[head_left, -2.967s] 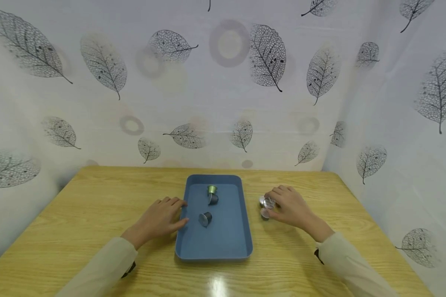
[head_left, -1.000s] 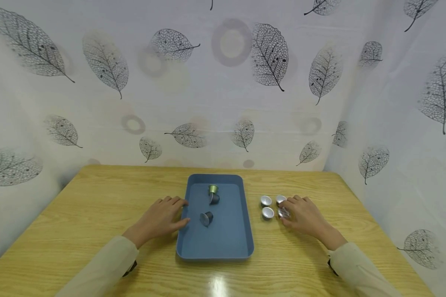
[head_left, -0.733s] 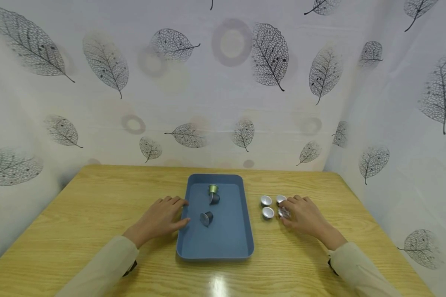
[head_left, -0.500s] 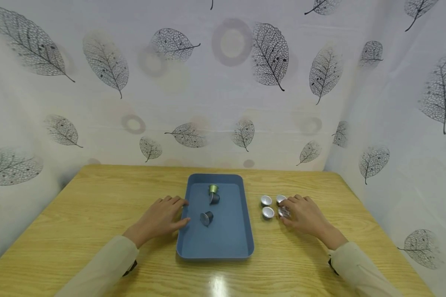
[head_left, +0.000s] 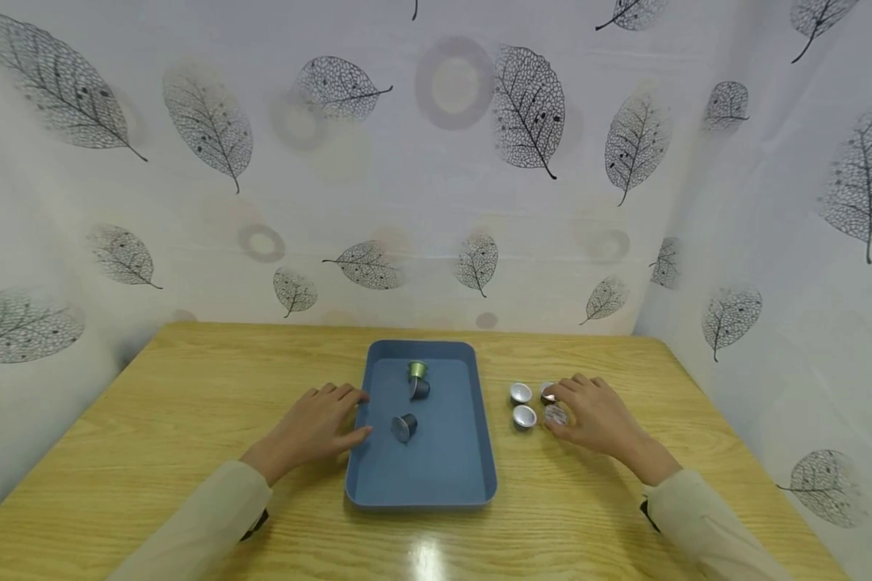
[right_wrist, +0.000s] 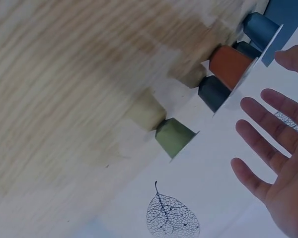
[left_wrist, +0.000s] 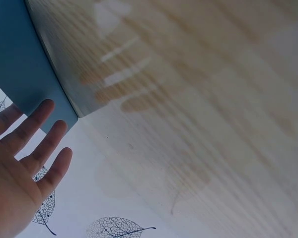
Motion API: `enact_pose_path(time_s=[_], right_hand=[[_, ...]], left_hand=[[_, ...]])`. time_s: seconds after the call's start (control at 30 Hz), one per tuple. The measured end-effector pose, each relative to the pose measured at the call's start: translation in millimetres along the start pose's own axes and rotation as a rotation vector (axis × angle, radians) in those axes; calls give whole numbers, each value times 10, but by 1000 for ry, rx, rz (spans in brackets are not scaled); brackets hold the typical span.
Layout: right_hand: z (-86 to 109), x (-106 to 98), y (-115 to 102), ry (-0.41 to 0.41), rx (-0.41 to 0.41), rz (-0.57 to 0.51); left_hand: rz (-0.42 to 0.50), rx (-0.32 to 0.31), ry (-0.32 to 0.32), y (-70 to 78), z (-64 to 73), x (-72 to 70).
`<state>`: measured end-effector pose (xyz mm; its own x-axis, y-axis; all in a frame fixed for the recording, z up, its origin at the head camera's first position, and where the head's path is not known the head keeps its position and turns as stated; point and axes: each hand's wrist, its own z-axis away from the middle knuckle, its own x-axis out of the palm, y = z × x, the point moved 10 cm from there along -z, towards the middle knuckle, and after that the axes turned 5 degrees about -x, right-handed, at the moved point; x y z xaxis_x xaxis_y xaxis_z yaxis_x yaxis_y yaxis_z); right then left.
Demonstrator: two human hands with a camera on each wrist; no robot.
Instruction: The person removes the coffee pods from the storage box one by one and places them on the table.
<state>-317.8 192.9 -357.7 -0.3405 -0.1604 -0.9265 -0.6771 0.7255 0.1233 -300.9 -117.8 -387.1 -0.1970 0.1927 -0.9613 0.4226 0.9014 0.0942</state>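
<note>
My left hand (head_left: pixel 316 428) is at the left rim of the blue tray (head_left: pixel 436 484), fingertips over the edge. Inside the tray lie a green coffee capsule (head_left: pixel 417 369) and two dark coffee capsules, one (head_left: pixel 420 389) beside the green, the other (head_left: pixel 404 428) tipped nearer me. My right hand (head_left: pixel 592 415) hovers with fingers spread at several capsules standing foil side up; its thumb is right by a shiny-lidded one (head_left: pixel 555 415). In the right wrist view these include an orange capsule (right_wrist: pixel 229 67), a blue one (right_wrist: pixel 260 29) and a green one (right_wrist: pixel 174 138), which my hand hides from the head view.
The wooden table (head_left: pixel 247 367) carries everything. A pale curtain printed with leaves (head_left: pixel 436 202) stands behind it and along the sides. The tray's raised walls lie between its capsules and the group on the right.
Over three seconds my right hand has shifted right, uncovering the capsules nearest the tray in spaced rows. Just now its fingers have spread and lifted from the shiny-lidded capsule. The left hand stays put.
</note>
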Motion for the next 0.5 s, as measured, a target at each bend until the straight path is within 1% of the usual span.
enact_pose_path(time_s=[0.17,0.27,0.5], right_hand=[[-76,-17,-70,-14,-12,17],[-123,-17,-134,-7,-31,22],[-215,-79,-338,82,-123,22]], left_hand=[[-5,14,18,14,6,-21],[-7,16,20,16,7,-26],[-4,15,18,20,7,-35]])
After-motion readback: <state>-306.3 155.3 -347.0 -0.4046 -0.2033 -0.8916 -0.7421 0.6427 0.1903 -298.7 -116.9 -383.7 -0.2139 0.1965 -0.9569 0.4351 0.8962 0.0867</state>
